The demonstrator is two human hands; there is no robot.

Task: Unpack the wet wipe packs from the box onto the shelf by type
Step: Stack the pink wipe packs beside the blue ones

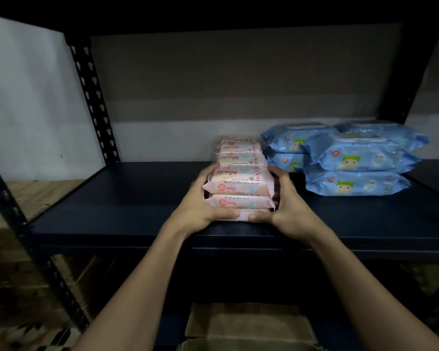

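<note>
Both hands, left [200,198] and right [284,203], clasp the front pink packs [238,188] on the dark shelf [112,211]. Blue packs [352,158] sit just right. A cardboard box [246,325], probably open, lies below.

Pale pink wipe packs [238,183] with a cartoon face print — beside them, light blue packs [355,158] printed with a green-haired character — on a dark navy shelf [137,203].

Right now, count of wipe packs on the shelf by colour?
Pink packs: at least 5 visible, in one row, front ones held between left hand and right hand
Blue packs: 6 visible, stacked
Total: at least 11
</note>
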